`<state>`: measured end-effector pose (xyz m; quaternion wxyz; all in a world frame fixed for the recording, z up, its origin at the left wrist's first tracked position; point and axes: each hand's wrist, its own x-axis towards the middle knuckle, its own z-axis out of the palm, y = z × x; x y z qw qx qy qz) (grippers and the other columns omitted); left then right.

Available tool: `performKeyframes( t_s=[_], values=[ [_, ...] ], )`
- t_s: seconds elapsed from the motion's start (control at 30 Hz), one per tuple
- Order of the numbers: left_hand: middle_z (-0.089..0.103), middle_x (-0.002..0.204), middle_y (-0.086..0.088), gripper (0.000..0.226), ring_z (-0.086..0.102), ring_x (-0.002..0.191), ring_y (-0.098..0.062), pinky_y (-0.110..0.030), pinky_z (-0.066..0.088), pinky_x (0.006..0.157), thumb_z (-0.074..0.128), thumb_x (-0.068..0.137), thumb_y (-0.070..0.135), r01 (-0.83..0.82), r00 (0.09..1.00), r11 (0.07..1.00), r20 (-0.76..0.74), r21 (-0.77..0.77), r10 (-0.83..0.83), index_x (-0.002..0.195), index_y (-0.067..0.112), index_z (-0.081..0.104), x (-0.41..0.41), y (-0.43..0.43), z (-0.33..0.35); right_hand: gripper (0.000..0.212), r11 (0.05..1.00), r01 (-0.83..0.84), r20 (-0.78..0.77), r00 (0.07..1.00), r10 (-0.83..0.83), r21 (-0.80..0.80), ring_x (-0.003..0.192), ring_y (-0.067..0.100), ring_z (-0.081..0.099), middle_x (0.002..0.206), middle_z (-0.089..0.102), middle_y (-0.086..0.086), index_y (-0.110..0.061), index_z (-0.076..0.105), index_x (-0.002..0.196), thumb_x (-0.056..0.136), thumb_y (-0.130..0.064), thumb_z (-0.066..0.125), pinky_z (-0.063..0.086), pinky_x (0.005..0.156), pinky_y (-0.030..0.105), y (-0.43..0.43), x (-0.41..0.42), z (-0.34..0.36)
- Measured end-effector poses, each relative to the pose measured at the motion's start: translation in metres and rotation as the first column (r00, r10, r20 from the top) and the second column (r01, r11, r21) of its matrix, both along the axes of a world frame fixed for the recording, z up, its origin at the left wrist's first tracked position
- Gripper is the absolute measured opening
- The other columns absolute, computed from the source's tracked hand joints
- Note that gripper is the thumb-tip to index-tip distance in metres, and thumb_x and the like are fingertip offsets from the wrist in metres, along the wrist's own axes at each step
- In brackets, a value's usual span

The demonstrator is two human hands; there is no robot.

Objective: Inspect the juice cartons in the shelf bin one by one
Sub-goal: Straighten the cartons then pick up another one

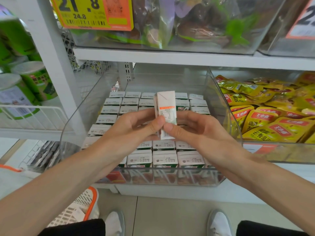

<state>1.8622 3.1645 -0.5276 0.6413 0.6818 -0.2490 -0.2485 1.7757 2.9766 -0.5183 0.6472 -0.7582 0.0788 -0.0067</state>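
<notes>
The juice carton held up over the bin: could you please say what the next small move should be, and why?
Probably rotate the juice carton to show another face: left hand and right hand pinch it upright above the clear bin, with only its barcode side facing the camera.

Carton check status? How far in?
Done: cannot tell; nothing in the clear bin marks any carton as checked. In hand: one carton, held upright above the bin in the grip of the left hand and right hand, label panel toward the camera. Left: the rows of cartons packed in the bin, likely most of the job.
</notes>
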Motion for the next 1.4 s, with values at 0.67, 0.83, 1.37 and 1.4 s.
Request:
performKeyframes(
  t_s=[0.67,0.83,1.37,1.4],
  values=[
    [0.076,0.124,0.003,0.050,0.077,0.109,-0.020,-0.033,0.064,0.085,0.084,0.081,0.030,-0.127,0.992,0.988,-0.035,-0.083,0.124,0.129,0.025,0.071,0.005,0.003,-0.001,0.026,0.999,0.021,0.152,0.988,-0.013,-0.049,0.099,0.009,0.077,0.103,0.082,-0.005,-0.020,0.077,0.113,0.088,-0.024,0.081,0.060,0.091,0.022,-0.004,0.002,0.001],
    [0.076,0.123,0.014,0.044,0.073,0.116,-0.010,-0.033,0.062,0.091,0.085,0.079,0.033,-0.082,0.988,0.997,0.128,-0.009,0.082,0.122,0.033,0.075,0.004,0.005,0.001,0.033,0.999,0.005,0.204,0.979,0.004,-0.045,0.101,0.012,0.078,0.107,0.082,-0.001,-0.012,0.072,0.119,0.089,-0.007,0.081,0.058,0.092,0.020,-0.011,0.004,-0.005],
    [0.078,0.115,0.019,0.046,0.069,0.116,0.000,-0.019,0.056,0.097,0.086,0.074,0.021,-0.168,0.895,0.986,0.416,-0.018,0.160,0.119,0.028,0.077,0.006,0.003,0.005,0.037,0.942,0.087,0.298,0.954,0.015,-0.324,0.117,0.003,0.070,0.118,0.077,-0.020,-0.027,0.074,0.126,0.090,-0.019,0.084,0.057,0.101,0.030,-0.016,0.007,-0.006],
    [0.078,0.115,0.019,0.045,0.069,0.116,0.001,-0.019,0.055,0.098,0.085,0.075,0.021,-0.171,0.898,0.985,0.408,-0.020,0.164,0.119,0.028,0.077,0.006,0.003,0.005,0.036,0.948,0.076,0.295,0.955,0.020,-0.310,0.117,0.003,0.070,0.119,0.077,-0.019,-0.026,0.074,0.127,0.092,-0.020,0.081,0.057,0.100,0.027,-0.016,0.008,-0.006]
  ],
)
